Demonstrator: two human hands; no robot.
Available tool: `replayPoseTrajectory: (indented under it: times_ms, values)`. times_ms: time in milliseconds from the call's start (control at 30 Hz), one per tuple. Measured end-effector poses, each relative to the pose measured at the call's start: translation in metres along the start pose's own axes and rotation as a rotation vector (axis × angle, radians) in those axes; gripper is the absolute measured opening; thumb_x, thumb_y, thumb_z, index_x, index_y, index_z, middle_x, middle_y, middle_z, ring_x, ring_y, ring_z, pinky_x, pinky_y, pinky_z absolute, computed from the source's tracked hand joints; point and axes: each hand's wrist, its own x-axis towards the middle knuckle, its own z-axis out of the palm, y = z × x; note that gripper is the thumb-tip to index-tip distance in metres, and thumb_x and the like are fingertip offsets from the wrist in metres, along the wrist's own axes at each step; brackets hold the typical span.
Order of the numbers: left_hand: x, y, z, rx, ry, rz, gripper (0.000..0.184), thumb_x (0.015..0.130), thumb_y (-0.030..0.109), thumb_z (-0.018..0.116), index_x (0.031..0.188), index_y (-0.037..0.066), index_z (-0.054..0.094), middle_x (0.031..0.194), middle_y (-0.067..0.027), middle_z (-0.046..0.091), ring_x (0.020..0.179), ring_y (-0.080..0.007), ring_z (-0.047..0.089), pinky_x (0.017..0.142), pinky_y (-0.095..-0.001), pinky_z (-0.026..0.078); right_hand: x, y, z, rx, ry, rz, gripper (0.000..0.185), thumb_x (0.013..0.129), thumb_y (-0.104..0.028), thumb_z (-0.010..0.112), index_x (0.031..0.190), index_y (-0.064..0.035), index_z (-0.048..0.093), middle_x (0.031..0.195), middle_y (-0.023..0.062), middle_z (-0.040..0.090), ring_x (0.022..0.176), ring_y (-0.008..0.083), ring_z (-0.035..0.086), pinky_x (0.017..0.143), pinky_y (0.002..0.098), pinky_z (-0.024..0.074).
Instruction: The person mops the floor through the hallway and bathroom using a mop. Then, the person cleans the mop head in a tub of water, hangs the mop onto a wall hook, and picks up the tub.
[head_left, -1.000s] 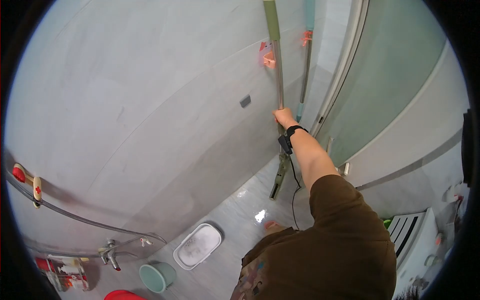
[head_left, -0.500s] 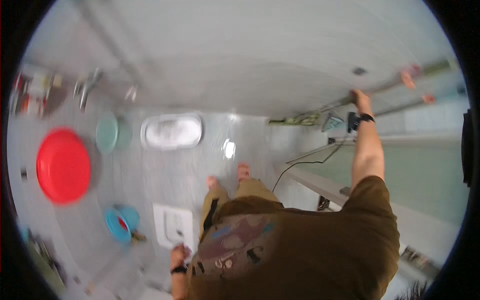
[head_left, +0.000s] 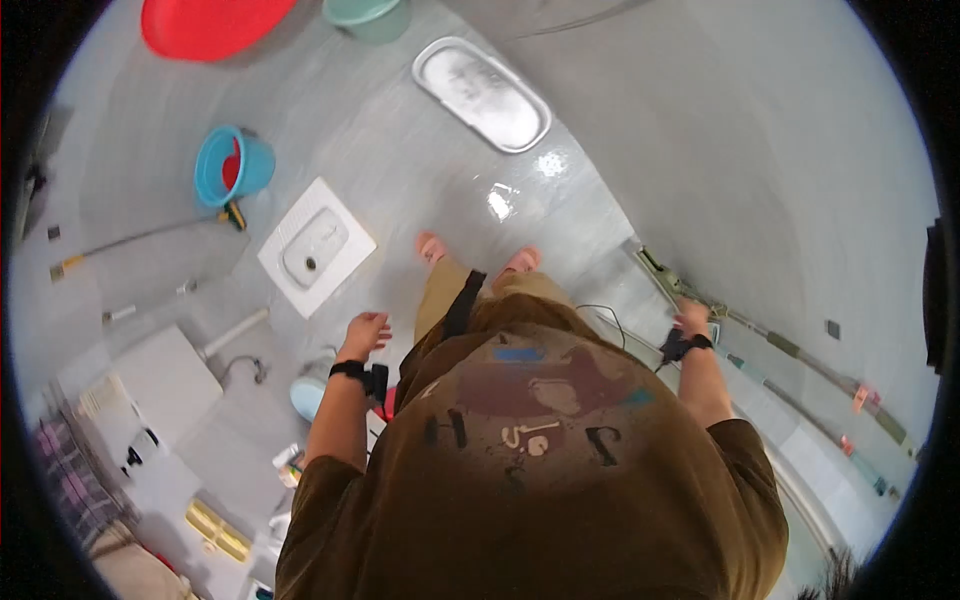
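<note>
My left hand [head_left: 368, 334] hangs beside my left hip, its fingers loosely bent and apart, holding nothing. Down at my right side, my right hand [head_left: 692, 318] overlaps the lower end of a mop [head_left: 785, 347] with a long greenish pole, which leans along the wall. Its fingers look loose, and no grip on the pole shows; whether they touch it is unclear. A second pole with a teal section [head_left: 765, 383] leans just behind that wrist, its lower end hidden. Both wrists carry black straps with small devices.
Ahead lie a white squat toilet [head_left: 318, 248], a silver oblong tray [head_left: 480, 92], a blue bucket [head_left: 212, 168] with something red inside, a red basin [head_left: 215, 25] and a pale green tub [head_left: 368, 15]. A long-handled brush [head_left: 150, 238] leans at left. The floor looks wet near my feet.
My view has swung left and down. My right arm has come in from its outstretched reach at the mop pole to my side. My left hand now shows more fully.
</note>
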Motion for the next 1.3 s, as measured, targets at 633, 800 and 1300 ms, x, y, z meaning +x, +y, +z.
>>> replayPoseTrajectory:
  times_ms: [633,800,1300]
  values:
    - [0.042,-0.101,-0.122,-0.516,0.109,-0.298,0.044,0.090,0.032,0.055,0.120,0.001,0.048,0.107,-0.0152,0.059,0.089,-0.0284,0.062,0.072,-0.0435,0.052,-0.173,-0.171,0.245,-0.777,-0.409,-0.485,0.038,0.084,-0.026,0.062,0.113,-0.0007,0.057,0.097,0.0112,0.066,0.076,0.0184,0.066,0.063,0.0329,0.0528]
    - [0.048,-0.091,-0.107,-0.616,0.081,-0.264,0.046,0.091,0.034,0.055,0.121,0.000,0.047,0.107,-0.0153,0.058,0.088,-0.0283,0.062,0.071,-0.0436,0.053,-0.174,-0.196,0.261,-0.926,-0.400,-0.580,0.036,0.083,-0.026,0.062,0.108,-0.0007,0.060,0.090,0.0135,0.068,0.072,0.0202,0.067,0.065,0.0336,0.0528]
    - [0.025,0.030,-0.077,-0.606,0.124,-0.298,0.044,0.091,0.034,0.055,0.119,0.001,0.048,0.104,-0.0142,0.061,0.087,-0.0267,0.064,0.069,-0.0404,0.054,-0.102,-0.395,0.354,-0.870,-0.562,-0.971,0.028,0.086,-0.025,0.059,0.103,-0.0045,0.062,0.081,0.0062,0.064,0.063,0.0157,0.061,0.053,0.0286,0.0491]
